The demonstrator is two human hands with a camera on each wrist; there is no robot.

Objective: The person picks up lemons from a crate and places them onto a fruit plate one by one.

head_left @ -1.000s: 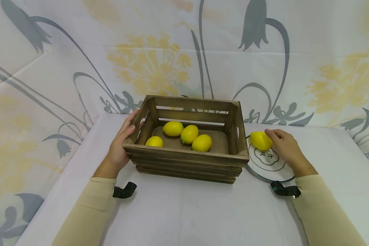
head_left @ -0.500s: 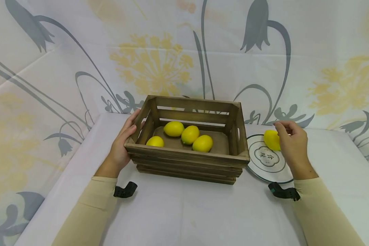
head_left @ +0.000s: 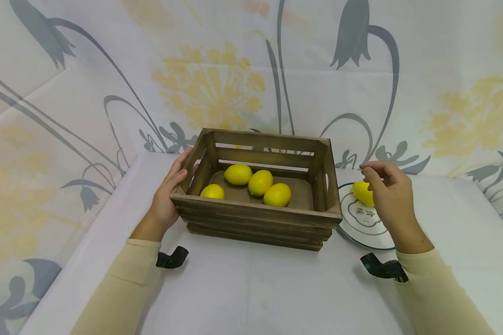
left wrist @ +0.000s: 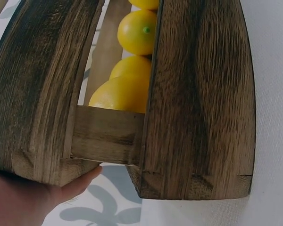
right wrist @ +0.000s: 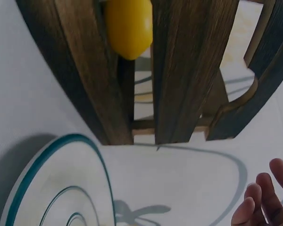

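The wooden crate [head_left: 255, 210] stands on the counter [head_left: 251, 293], its 12 o'clock edge near the floral backdrop [head_left: 218, 83]; counter surface extends toward 6 o'clock. The left hand [head_left: 163, 204] lies against the crate's 9 o'clock end, visible fingers straight and apart. A plate [head_left: 354, 226] sits just beside the crate at 4 o'clock; contact cannot be determined. The right hand [head_left: 391, 200] is above the plate's 2 o'clock side, fingers loosely curled, apart, holding nothing. It partly hides 1 lemon [head_left: 362, 194] on the plate at 12 o'clock. Of 4 lemons [head_left: 260, 183] in the crate, the 8 o'clock unit is partly hidden.
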